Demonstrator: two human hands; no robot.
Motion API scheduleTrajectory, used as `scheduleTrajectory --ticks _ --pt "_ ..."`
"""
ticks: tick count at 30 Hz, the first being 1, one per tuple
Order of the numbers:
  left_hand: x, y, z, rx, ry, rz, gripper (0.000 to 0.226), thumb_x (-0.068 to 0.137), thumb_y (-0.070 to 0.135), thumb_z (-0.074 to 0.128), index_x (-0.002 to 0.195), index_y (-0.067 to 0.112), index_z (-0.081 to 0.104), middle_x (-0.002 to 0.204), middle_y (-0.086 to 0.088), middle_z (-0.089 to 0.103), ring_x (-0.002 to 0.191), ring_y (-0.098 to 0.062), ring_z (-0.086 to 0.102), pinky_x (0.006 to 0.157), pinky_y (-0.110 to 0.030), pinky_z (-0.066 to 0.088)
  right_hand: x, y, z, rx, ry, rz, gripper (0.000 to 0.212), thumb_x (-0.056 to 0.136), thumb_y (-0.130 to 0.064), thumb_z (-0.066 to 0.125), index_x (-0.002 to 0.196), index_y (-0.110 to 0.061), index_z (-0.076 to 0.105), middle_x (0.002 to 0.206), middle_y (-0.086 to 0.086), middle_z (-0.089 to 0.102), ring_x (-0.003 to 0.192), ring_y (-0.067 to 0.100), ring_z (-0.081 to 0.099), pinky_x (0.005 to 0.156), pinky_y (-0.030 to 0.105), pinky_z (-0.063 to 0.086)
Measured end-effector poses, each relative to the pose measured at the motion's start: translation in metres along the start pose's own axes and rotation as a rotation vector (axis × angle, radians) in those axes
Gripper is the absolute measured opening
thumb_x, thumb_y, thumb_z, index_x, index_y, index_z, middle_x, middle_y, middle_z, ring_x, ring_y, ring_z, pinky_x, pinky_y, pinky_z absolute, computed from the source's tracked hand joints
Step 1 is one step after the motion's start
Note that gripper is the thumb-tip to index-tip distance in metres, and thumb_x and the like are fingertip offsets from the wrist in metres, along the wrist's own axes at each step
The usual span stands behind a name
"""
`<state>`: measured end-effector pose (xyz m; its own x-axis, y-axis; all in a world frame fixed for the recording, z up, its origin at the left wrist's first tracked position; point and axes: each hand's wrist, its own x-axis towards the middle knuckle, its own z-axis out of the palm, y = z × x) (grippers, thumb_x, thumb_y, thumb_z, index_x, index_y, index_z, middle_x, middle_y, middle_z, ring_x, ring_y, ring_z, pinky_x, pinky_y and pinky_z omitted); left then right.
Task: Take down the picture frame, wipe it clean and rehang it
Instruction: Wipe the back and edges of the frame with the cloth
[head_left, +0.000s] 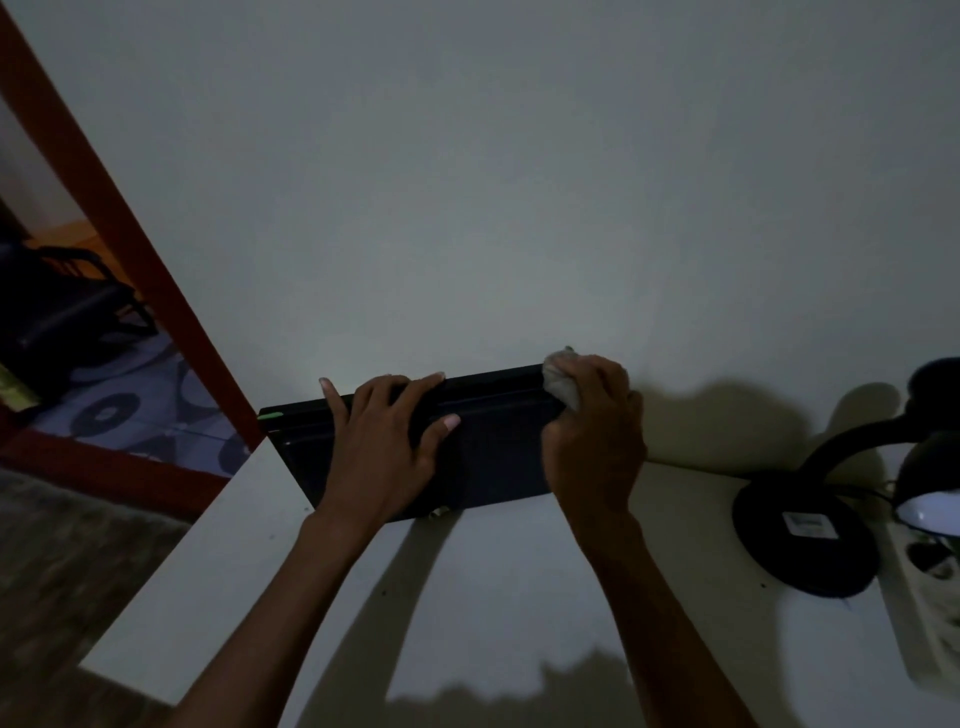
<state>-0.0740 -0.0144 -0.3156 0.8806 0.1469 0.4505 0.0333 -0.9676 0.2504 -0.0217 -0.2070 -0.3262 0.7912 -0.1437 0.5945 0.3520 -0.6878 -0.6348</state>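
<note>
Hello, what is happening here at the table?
A person is cleaning a dark picture frame that lies on the white table, against the wall. The left hand rests flat on it, and the right hand rubs a crumpled cloth on its top right corner. A black desk lamp stands nearby.

A white desk (467, 597) stands against a pale wall, its left edge running diagonally toward the lower left. A dark picture frame (493, 452) lies on it at the back, close to the wall, reaching the desk's left corner. At the right, the round black base of a desk lamp (805, 535) stands on the surface, and just beside it a white power strip (930, 618) lies along the right edge.
</note>
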Motion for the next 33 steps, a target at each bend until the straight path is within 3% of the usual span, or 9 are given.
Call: scheduleTrajectory --ticks 6,8,11,14,18,22,25,31,33 --pt "0.003 0.005 0.001 -0.016 0.020 -0.028 0.039 0.097 0.054 0.046 0.131 0.036 0.055 0.122 0.006 0.059 0.127 -0.019 0.047 0.116 -0.064 -0.008 -0.019 -0.004 0.010 0.071 -0.045 -0.078 0.063 0.075 0.011 0.053 0.124 -0.028 0.064 0.133 -0.011 0.054 0.114 0.021 0.053 0.083 0.013 0.040" --pt "0.003 0.003 0.000 -0.033 0.025 -0.021 0.037 0.099 0.048 0.045 0.132 0.035 0.055 0.122 0.005 0.060 0.126 -0.019 0.049 0.116 -0.063 -0.009 -0.013 0.005 0.009 0.109 -0.022 -0.020 0.056 0.081 0.009 0.054 0.123 -0.026 0.066 0.132 -0.010 0.055 0.114 0.017 0.055 0.089 0.010 0.037" --pt "0.006 -0.001 -0.003 -0.091 0.002 -0.019 0.035 0.103 0.041 0.041 0.134 0.034 0.055 0.123 0.002 0.061 0.126 -0.020 0.048 0.116 -0.061 -0.012 -0.002 0.014 0.009 0.375 0.042 0.067 0.028 0.095 0.003 0.056 0.113 -0.012 0.070 0.121 0.000 0.062 0.113 0.017 0.061 0.097 0.019 0.047" --pt "0.012 -0.004 -0.006 -0.115 -0.040 -0.043 0.036 0.102 0.042 0.040 0.134 0.036 0.056 0.125 0.003 0.061 0.127 -0.022 0.047 0.115 -0.063 -0.011 0.005 0.014 0.009 0.491 0.064 0.084 0.023 0.096 0.002 0.056 0.115 -0.005 0.068 0.118 0.005 0.064 0.112 0.009 0.062 0.098 0.017 0.047" --pt "0.017 0.003 -0.004 -0.104 -0.062 -0.060 0.037 0.099 0.052 0.040 0.127 0.035 0.056 0.120 0.007 0.063 0.124 -0.021 0.051 0.113 -0.067 -0.006 -0.003 0.021 0.014 0.557 0.021 0.241 0.025 0.099 -0.006 0.054 0.121 -0.010 0.065 0.114 -0.007 0.065 0.106 -0.008 0.058 0.089 0.005 0.043" --pt "0.020 0.025 0.006 -0.117 -0.063 -0.009 0.044 0.097 0.059 0.040 0.128 0.032 0.053 0.121 0.008 0.062 0.124 -0.018 0.050 0.117 -0.062 -0.005 -0.024 0.043 0.021 0.480 -0.153 0.491 0.025 0.097 -0.011 0.052 0.114 -0.023 0.066 0.109 -0.005 0.067 0.098 0.010 0.062 0.074 0.012 0.045" --pt "0.027 0.052 0.017 -0.125 -0.112 0.088 0.054 0.092 0.066 0.043 0.135 0.033 0.046 0.131 0.008 0.056 0.129 -0.017 0.045 0.120 -0.057 -0.002 -0.032 0.058 0.020 0.435 -0.264 0.617 0.026 0.096 -0.016 0.057 0.095 -0.041 0.065 0.093 -0.014 0.065 0.087 0.009 0.062 0.059 0.009 0.039" --pt "0.038 0.072 0.034 -0.091 -0.124 0.249 0.063 0.083 0.052 0.068 0.137 0.032 0.043 0.128 0.008 0.056 0.121 -0.015 0.051 0.112 -0.042 0.020 -0.013 0.066 0.010 0.557 -0.275 0.732 0.018 0.095 -0.018 0.056 0.107 -0.025 0.069 0.098 0.002 0.068 0.089 0.021 0.064 0.070 0.037 0.054" --pt "0.040 0.072 0.033 -0.134 -0.099 0.242 0.060 0.079 0.046 0.074 0.131 0.031 0.049 0.121 0.009 0.061 0.113 -0.015 0.056 0.104 -0.037 0.028 -0.005 0.069 0.007 0.701 -0.317 0.912 0.018 0.095 -0.023 0.056 0.106 -0.014 0.067 0.090 0.011 0.066 0.071 0.028 0.061 0.056 0.039 0.049"
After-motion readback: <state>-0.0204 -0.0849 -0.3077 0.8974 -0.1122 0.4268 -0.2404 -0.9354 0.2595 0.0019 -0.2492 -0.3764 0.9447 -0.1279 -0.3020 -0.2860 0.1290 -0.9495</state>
